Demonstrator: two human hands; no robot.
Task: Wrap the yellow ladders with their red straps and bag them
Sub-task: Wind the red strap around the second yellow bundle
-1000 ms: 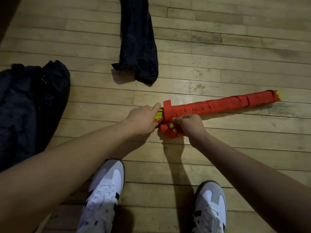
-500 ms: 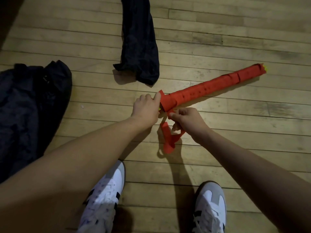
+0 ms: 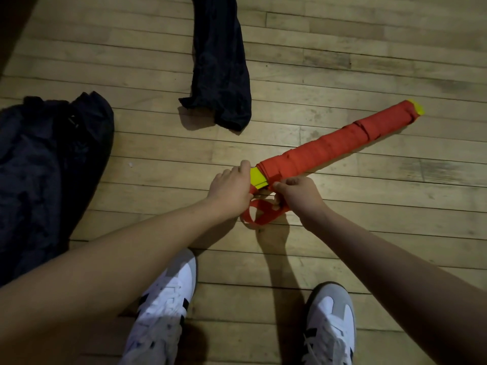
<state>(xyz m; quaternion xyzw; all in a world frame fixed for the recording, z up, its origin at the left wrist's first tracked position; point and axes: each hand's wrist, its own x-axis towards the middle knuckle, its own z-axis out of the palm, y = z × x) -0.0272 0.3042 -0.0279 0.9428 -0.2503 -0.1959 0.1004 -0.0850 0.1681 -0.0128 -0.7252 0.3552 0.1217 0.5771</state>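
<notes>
The yellow ladder bundle (image 3: pixel 259 177), wound in its red strap (image 3: pixel 329 146), lies on the wood floor (image 3: pixel 342 61) running toward two o'clock from the hands. The left hand (image 3: pixel 232 189) grips its near yellow end, fingers curled over it. At four o'clock of that end, the right hand (image 3: pixel 299 193) seems to pinch the strap's loose tail.

One head cam, wide-angle, looks steeply down, close over wood floor (image 3: pixel 342 259) and shoes (image 3: pixel 168 299).

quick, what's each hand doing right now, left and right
Left hand: curled round the near yellow end of the ladder bundle, holding it.
Right hand: pinching the loose red strap beside the bundle.
</notes>
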